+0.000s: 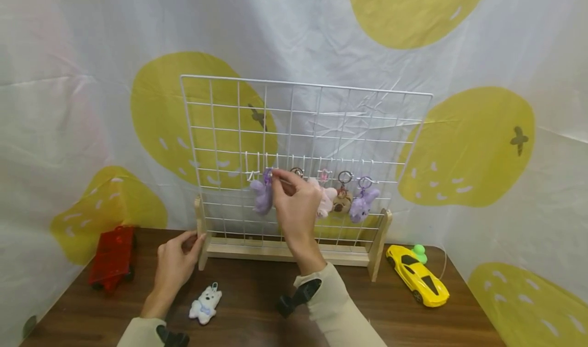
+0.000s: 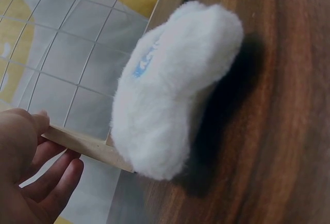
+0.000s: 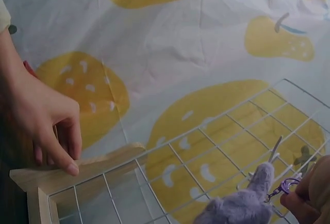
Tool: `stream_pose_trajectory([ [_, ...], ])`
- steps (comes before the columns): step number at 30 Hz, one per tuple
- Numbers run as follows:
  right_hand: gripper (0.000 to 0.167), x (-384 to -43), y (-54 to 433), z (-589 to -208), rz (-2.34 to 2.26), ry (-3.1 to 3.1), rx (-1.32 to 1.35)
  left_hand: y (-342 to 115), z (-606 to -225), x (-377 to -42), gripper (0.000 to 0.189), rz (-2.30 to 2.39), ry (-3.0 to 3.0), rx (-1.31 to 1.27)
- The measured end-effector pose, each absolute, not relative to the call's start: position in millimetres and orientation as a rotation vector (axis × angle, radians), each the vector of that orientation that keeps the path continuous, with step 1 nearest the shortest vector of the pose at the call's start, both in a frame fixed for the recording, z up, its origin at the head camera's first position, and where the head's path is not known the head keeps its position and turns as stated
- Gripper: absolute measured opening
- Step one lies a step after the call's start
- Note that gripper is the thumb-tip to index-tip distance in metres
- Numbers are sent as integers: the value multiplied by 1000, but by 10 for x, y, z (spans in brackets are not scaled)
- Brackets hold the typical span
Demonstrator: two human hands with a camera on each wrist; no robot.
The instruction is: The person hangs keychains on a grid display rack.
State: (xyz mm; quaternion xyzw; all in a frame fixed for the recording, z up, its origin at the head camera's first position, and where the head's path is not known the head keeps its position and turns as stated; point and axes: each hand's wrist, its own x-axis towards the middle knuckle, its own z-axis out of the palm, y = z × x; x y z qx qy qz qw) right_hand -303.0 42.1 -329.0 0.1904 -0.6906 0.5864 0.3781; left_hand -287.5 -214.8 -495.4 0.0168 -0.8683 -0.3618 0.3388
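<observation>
My right hand point(image 1: 296, 204) pinches the purple key ring point(image 3: 290, 184) of a purple plush keychain point(image 1: 262, 196), in front of the hooks on a white wire grid rack point(image 1: 303, 84). Whether the ring sits on a hook is hidden by the fingers. With thumb and fingers, my left hand point(image 1: 176, 260) grips the rack's left wooden support point(image 2: 85, 144). A white plush bear keychain point(image 1: 205, 304) lies on the table close to the left hand; it looms large in the left wrist view. To the right of my right hand hang a pink plush point(image 1: 326, 199), a brown plush point(image 1: 342, 202) and another purple plush point(image 1: 363, 206).
A red toy vehicle point(image 1: 112, 257) stands at the table's left. On the right are a yellow toy car point(image 1: 418, 275) and a small green object point(image 1: 420, 253). Behind the rack hangs a white cloth point(image 1: 312, 25) with yellow fruit prints. The table point(image 1: 248, 306) is dark wood.
</observation>
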Motion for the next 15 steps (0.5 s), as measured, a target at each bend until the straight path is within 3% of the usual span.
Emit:
stream_pose_trajectory([
  [15,27,-2943,462,-3367,1429,-1864,518,-2151,-4959,-2874,19,-927,-2262,50],
])
